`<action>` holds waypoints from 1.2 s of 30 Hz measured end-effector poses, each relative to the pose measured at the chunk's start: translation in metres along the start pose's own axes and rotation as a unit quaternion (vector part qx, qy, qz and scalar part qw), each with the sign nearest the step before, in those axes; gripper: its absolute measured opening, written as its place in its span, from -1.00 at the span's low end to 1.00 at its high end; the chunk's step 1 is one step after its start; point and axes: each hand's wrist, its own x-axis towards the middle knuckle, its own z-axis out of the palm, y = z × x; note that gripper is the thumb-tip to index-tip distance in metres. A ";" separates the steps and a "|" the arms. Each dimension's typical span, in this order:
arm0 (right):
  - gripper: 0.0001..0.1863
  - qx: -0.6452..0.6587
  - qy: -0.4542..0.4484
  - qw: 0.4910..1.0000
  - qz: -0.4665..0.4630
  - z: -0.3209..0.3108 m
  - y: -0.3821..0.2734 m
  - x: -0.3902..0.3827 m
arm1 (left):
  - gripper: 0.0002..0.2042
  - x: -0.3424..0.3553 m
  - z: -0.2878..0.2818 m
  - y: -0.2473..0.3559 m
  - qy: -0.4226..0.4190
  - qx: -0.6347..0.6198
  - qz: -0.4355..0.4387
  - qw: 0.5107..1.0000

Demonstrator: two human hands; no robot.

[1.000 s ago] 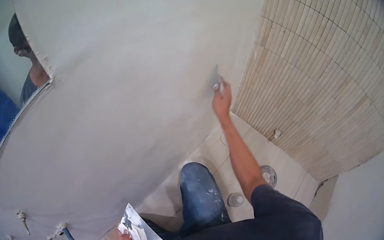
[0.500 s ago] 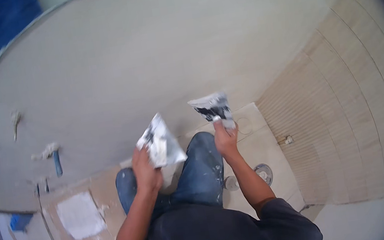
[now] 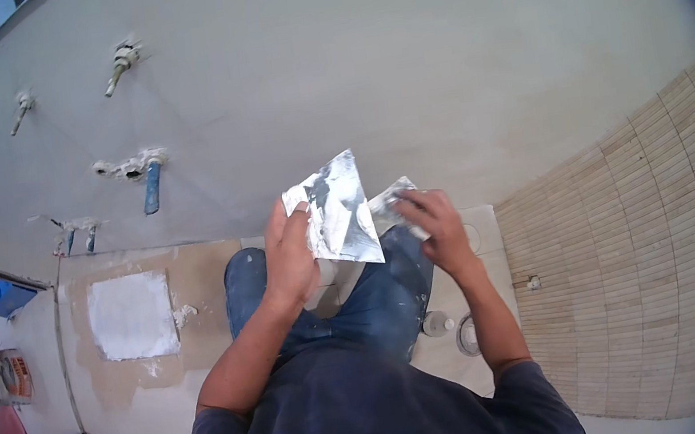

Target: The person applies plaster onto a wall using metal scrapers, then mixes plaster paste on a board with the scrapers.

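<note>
My left hand (image 3: 289, 260) grips a wide putty knife (image 3: 339, 218), its broad metal blade smeared with white putty and tilted up before me. Close on its right, my right hand (image 3: 442, 230) is closed on a second putty knife (image 3: 391, 196). That blade also looks streaked with white, and the left blade's right edge partly covers it or touches it; I cannot tell which. Fingers of the right hand are slightly blurred. Both tools are above my knees, in front of a smooth pale grey wall (image 3: 378, 60).
Pipe stubs (image 3: 124, 63) and a blue pipe (image 3: 153, 188) jut from the wall at left. A white square patch (image 3: 133, 316) lies below them. Ribbed beige tiles (image 3: 624, 265) cover the right side. Near my right knee stand a small container (image 3: 436, 323) and a round bucket (image 3: 468, 335).
My two hands have come together, bringing the putty knives side by side. The right hand has turned over its knife. My view has shifted, showing more pipes and floor on the left.
</note>
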 end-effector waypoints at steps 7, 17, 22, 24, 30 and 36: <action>-0.21 -0.094 -0.009 0.995 -0.009 -0.021 -0.068 0.058 | -0.78 0.002 0.005 0.041 -0.038 0.411 0.164 0.896; -0.21 0.005 -0.058 0.998 0.024 0.050 -0.084 0.038 | -0.74 0.018 0.004 0.059 -0.052 0.654 0.145 0.741; -0.41 0.237 -0.060 0.960 0.135 0.118 -0.060 0.002 | -0.73 0.058 -0.036 0.029 -0.051 0.733 0.099 0.671; -0.50 0.319 -0.072 0.922 0.208 0.150 -0.052 -0.015 | -0.75 0.079 -0.059 0.008 -0.058 0.766 0.063 0.637; -0.60 0.580 -0.134 0.683 0.423 0.205 -0.039 -0.055 | -0.73 0.108 -0.098 -0.033 -0.067 0.834 -0.056 0.545; -0.58 0.625 -0.159 0.636 0.424 0.182 -0.039 -0.081 | -0.69 0.098 -0.115 -0.021 0.007 0.826 -0.053 0.562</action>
